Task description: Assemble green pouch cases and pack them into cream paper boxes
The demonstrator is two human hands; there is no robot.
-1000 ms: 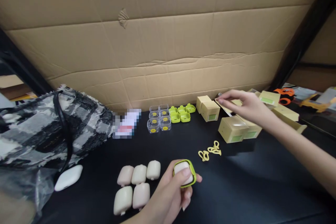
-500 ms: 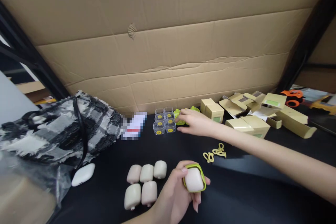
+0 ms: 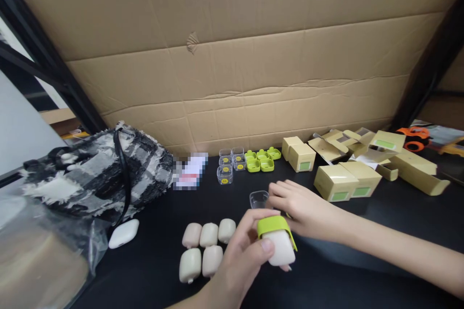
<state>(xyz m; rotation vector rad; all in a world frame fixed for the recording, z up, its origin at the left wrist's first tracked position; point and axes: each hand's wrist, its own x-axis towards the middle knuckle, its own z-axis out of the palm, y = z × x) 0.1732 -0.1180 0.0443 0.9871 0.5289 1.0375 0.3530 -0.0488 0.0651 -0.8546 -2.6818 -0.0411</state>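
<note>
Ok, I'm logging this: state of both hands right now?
Left hand: closed, holding a pale rounded piece with a green cover.
Right hand: closed, apparently holding a clear cup.

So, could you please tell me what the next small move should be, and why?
I'd probably bring the clear case closer to the pale block: the right hand seems to hold the case just beyond the left hand, which holds the block in its green cover, its lower part sticking out uncovered.
</note>
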